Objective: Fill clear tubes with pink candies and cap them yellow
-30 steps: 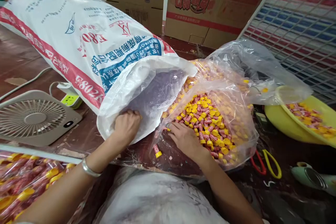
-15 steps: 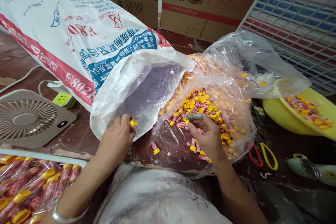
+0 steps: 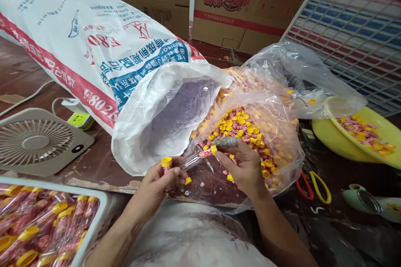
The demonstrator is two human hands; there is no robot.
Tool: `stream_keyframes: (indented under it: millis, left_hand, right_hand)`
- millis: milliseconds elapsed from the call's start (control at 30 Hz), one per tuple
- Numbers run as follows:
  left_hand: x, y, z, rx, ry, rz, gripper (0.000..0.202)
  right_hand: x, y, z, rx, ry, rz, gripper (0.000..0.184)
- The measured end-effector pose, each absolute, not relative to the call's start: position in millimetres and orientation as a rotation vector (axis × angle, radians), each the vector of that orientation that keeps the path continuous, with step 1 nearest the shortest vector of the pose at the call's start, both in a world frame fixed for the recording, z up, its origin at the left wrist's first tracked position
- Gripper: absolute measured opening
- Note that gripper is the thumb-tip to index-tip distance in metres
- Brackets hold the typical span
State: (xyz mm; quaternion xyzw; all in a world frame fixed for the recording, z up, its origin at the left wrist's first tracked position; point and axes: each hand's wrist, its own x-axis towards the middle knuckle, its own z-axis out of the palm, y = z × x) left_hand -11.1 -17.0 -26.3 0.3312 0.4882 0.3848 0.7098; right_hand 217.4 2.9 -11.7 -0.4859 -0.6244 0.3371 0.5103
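My left hand [image 3: 158, 183] is closed on a small yellow-capped piece [image 3: 166, 162], and its fingertips touch the lower end of a clear tube [image 3: 191, 161]. My right hand [image 3: 247, 167] pinches a grey-green roll [image 3: 225, 141] and steadies the tube's upper end, which has red candy and a yellow cap [image 3: 214, 149]. Both hands hover in front of a clear plastic bag [image 3: 282, 133] heaped with yellow caps and red-white candies [image 3: 241, 123]. To the left, a big white woven sack [image 3: 94, 50] lies on its side with its mouth [image 3: 175, 112] open.
A white tray [image 3: 94, 233] of filled yellow-capped tubes sits at the lower left, with a small fan [image 3: 37, 139] and power strip [image 3: 78, 117] behind it. A yellow basin [image 3: 328, 133] with candies, scissors [image 3: 313, 183] and a green object [image 3: 366, 202] lie right. Cardboard boxes [image 3: 238, 4] stand behind.
My left hand left the sack's mouth and came toward me with a yellow-capped piece. My right hand lifted out of the candy heap with the grey roll and met the left at a clear tube.
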Motion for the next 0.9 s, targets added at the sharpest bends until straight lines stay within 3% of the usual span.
stream_keyframes:
  millis: [100, 200, 333, 400, 567, 733, 833, 900]
  left_hand:
    - [-3, -19, -24, 0.7, 1.038, 0.839, 0.047]
    - [6, -20, -20, 0.746, 0.93, 0.803, 0.042]
    - [12, -18, -17, 0.747, 0.834, 0.801, 0.035]
    - [13, -15, -16, 0.706, 0.808, 0.812, 0.035]
    - [14, -14, -14, 0.657, 0.777, 0.821, 0.035]
    - [13, -5, -21, 0.714, 0.791, 0.771, 0.035]
    - [0, 20, -21, 1.183, 1.099, 0.776, 0.025]
    - [-10, 45, -19, 1.623, 1.453, 0.773, 0.012]
  right_hand:
    - [213, 3, -11, -1.176, -1.671, 0.803, 0.012]
    - [206, 1, -12, -1.121, -1.859, 0.745, 0.02]
    - [193, -4, -18, -1.008, -2.037, 0.586, 0.059]
    - [186, -6, -22, -1.064, -2.028, 0.469, 0.068]
    - [175, -7, -29, -1.046, -2.017, 0.231, 0.049]
    - [177, -3, -25, -0.97, -2.096, 0.286, 0.053]
    - [190, 1, -23, -1.011, -2.168, 0.394, 0.064]
    - [200, 3, -27, -1.184, -2.08, 0.389, 0.046]
